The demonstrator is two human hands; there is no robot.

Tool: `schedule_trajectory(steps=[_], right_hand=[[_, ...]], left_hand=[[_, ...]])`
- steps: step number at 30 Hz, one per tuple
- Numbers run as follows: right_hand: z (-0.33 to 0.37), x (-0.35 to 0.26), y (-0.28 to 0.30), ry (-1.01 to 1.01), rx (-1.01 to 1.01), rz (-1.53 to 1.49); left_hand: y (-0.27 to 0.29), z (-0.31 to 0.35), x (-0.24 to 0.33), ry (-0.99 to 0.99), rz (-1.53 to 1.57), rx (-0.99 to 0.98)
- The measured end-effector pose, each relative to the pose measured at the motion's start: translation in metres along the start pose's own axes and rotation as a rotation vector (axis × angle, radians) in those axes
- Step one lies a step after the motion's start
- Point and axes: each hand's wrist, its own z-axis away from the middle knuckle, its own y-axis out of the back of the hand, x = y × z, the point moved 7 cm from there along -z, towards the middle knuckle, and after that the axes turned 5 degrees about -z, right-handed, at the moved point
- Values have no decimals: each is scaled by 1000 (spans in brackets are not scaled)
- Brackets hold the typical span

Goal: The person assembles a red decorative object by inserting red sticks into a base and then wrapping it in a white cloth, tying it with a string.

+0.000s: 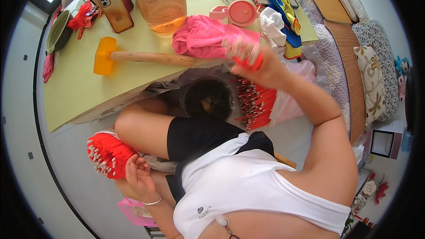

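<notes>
My left hand (138, 173) rests beside my knee, closed around a thick bundle of red sticks with white tips (107, 155). My right hand (261, 64) is raised near the table's front edge and grips a smaller bundle of the same red sticks (245, 52), which is blurred. Below that hand a large heap of red sticks (256, 102) lies in a white plastic bag (287, 102) on the floor, next to a dark round bucket (208, 98).
A pale yellow table (75, 84) carries a yellow-headed mallet with a wooden handle (133, 56), an orange jar (161, 2), a phone (115, 9), a pink cloth (199, 37), a pink lid (241, 12) and blue-yellow gloves (285, 11). Bamboo mats and cushions lie at right.
</notes>
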Motion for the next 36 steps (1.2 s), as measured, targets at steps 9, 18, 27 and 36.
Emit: schedule_trajectory(steps=[9,18,27,36], right_hand=[[112,121,-92,-194,-90,191],[174,233,-117,-266,-265,420],[231,302,-126,-332,-351,690],[277,318,-99,-517,-620,709]], left_hand=[[13,0,-9,23,-21,-27],[12,8,-10,9,-122,-60],[27,21,-13,20,-264,4],[9,23,-18,65,-404,-6]])
